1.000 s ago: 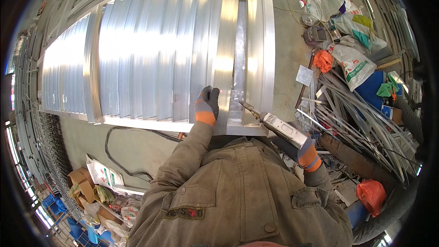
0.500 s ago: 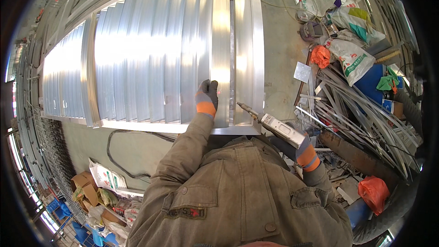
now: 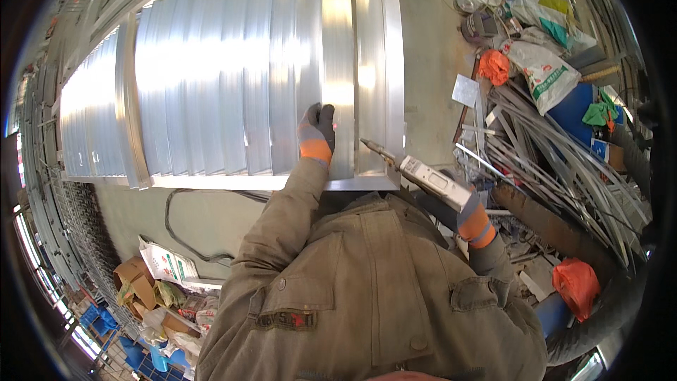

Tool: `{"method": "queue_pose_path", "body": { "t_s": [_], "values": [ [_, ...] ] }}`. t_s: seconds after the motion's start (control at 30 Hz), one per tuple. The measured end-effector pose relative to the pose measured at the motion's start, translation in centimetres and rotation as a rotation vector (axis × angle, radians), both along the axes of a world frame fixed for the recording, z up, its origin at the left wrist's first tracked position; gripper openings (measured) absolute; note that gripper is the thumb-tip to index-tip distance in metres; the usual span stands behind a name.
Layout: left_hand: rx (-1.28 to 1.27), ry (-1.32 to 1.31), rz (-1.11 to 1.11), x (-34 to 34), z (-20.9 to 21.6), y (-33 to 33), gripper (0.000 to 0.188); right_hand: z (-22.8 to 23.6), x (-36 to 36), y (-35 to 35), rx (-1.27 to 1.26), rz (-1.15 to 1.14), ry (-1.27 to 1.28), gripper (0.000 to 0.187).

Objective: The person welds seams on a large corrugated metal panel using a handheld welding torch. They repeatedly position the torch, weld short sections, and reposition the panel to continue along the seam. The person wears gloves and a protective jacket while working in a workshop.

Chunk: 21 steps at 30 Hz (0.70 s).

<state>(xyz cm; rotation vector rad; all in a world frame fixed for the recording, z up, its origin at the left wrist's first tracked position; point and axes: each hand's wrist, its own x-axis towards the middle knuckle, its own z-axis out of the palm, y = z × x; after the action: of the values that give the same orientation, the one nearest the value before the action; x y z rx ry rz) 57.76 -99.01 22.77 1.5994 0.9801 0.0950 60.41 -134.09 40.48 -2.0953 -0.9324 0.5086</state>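
We rest our left hand (image 3: 315, 130) on an aluminium slat (image 3: 338, 63), seemingly steadying it (finger grip unclear), while our right hand (image 3: 465, 217) wraps a welding gun (image 3: 431, 181).

One left grip (image 3: 316, 134), one right grip (image 3: 471, 224), one tool (image 3: 434, 182) and one slatted panel (image 3: 204, 99) are showing
The gloved grips are making two in all; the panel is carrying many slats (image 3: 258, 134), glare blurring their exact number; one jacket (image 3: 395, 275) is bearing two flapped chest pockets (image 3: 303, 293); two orange bags (image 3: 576, 289) are sitting on the right; at least four white sacks (image 3: 539, 74) are lying about, one of them at the lower left; one green cloth (image 3: 600, 114) and one square plate (image 3: 465, 90) are showing; loose metal strips (image 3: 557, 173) are lying heaped, too many and too tangled for counting.
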Motion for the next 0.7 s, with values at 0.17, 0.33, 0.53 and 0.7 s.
{"method": "queue_pose_path", "body": {
  "t_s": [0.17,0.33,0.53,0.7],
  "values": [
    [0.054,0.026,0.037,0.1,-0.1,-0.5,0.052,-0.3,-0.2,0.2,0.03,-0.108,0.164,0.044],
    [0.059,-0.03,-0.017,-0.3,-0.9,0.1,0.049,0.7,-0.5,0.1,-0.007,-0.071,0.185,0.044],
    [0.171,-0.003,-0.006,-0.5,-2.1,0.2,0.05,0.2,-0.8,0.1,0.003,-0.091,0.197,0.044],
    [0.205,-0.019,0.032,-0.3,-2.3,0.0,0.05,0.2,-0.6,0.4,0.017,-0.083,0.197,0.041]
  ]
}}
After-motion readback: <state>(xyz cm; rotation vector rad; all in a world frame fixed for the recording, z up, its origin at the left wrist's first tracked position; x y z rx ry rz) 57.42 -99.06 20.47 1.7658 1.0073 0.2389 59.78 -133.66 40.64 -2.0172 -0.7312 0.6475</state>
